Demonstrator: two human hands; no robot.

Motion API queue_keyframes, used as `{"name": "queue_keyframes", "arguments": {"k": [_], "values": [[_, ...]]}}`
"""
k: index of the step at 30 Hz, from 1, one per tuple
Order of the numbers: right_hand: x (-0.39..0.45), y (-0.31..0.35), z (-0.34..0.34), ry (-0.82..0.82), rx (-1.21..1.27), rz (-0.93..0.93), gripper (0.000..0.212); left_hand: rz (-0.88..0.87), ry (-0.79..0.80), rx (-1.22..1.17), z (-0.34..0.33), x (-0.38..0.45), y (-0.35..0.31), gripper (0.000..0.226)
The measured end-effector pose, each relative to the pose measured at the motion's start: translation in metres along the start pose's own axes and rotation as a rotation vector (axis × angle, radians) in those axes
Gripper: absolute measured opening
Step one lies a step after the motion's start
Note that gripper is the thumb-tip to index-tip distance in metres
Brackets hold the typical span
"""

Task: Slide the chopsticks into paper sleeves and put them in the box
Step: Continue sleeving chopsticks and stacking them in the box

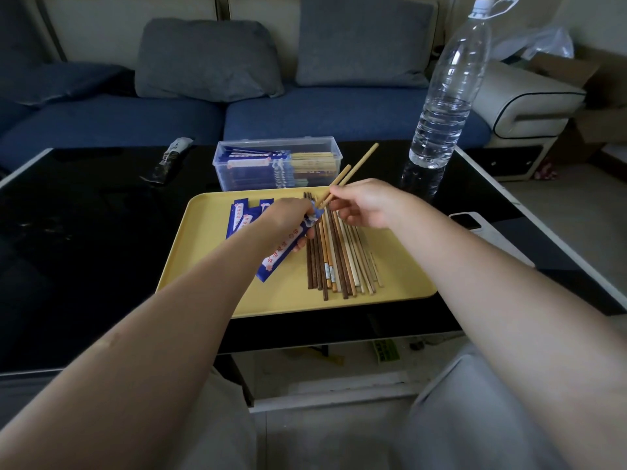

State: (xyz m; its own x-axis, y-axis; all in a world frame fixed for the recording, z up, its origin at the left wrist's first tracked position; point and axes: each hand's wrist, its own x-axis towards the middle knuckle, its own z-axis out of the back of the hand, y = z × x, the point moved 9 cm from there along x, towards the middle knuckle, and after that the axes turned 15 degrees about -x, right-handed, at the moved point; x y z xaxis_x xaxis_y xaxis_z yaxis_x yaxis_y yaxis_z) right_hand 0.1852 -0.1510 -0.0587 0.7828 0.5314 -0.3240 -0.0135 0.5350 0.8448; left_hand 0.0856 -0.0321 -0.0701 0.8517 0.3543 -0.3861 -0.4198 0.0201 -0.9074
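Now, with the left hand [285,218] gripping the blue paper sleeve [283,254] and the right hand [364,205] pinching a pale chopstick pair [353,173], the person would do best to keep both tips together at the sleeve's mouth.

Yellow tray [203,266] on black desk [84,232]: loose chopsticks [336,262], spare blue sleeves [239,213]. Left hand [281,222] holds a blue paper sleeve [281,257]; right hand [366,205] pinches a chopstick pair [354,171] at its mouth. Clear box [276,164] behind, holding sleeved pairs. Water bottle [451,86] at right.
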Motion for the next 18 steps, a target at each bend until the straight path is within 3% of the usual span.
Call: {"name": "queue_keyframes", "arguments": {"k": [4,11,18], "values": [[0.000,-0.002,-0.012,0.101,-0.070,-0.028,0.022,-0.011,-0.014,-0.009,-0.001,0.000,-0.002,0.023],[0.007,-0.010,0.010,-0.042,0.034,-0.041,0.019,0.043,0.000,0.064,-0.002,0.000,0.004,0.021],[0.004,-0.007,-0.013,0.123,0.109,-0.046,0.007,0.042,-0.006,0.044,-0.001,-0.001,0.005,0.022]]}}
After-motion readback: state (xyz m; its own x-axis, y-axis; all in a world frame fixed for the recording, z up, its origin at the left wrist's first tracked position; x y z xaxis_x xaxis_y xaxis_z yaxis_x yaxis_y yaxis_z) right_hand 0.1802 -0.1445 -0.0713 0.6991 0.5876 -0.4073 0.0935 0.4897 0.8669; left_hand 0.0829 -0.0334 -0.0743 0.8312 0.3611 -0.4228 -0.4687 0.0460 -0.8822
